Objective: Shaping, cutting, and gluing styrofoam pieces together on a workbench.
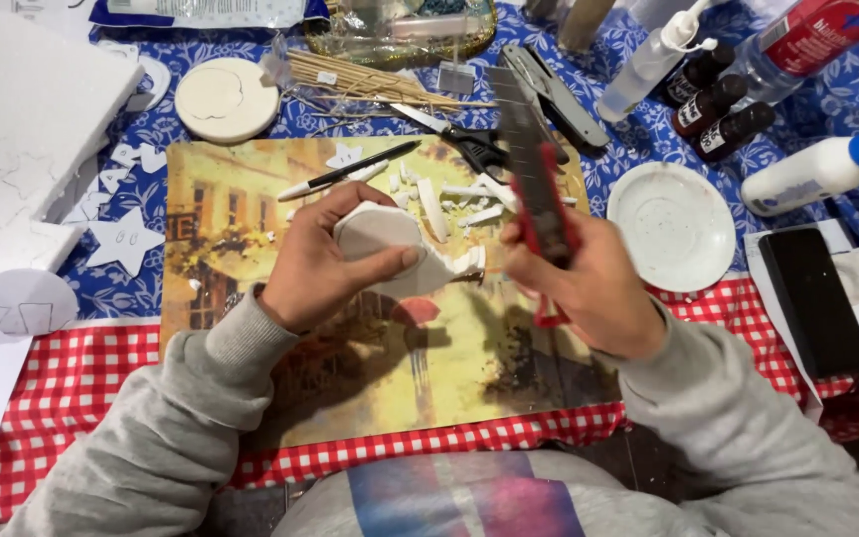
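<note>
Far left of the frame: a thick white foam block [27,109] overhanging the blue floral cloth [847,89], cut foam stars [123,241] and a rounded foam piece [24,301] crowding the edge just below it. Upper left of centre: a round white foam disc [226,97], beside a bundle of wooden skewers [370,80]. Centre: a painted placemat [350,378] spanning blue cloth and red checked cloth [72,378], its lower half bare, its upper edge littered with white foam offcuts [449,204] and a black-and-white pen [345,171]. Left hand [325,261] clamped around a white foam shape [400,254], thumb pressed across its face, held just above the mat at mid-frame. Right of centre: right hand [589,288] closed tight on a red-handled serrated blade [534,169], blade tilted up and away, close beside the foam shape. Black scissors [464,139] and a grey cutter [554,89] behind the blade. Right: an empty-looking white saucer [675,225], near the right hand. Upper right: small dark bottles [718,109] and a white glue bottle with blue cap [822,169] packed together. Far right edge: a black rectangular case [812,298] on white paper.
</note>
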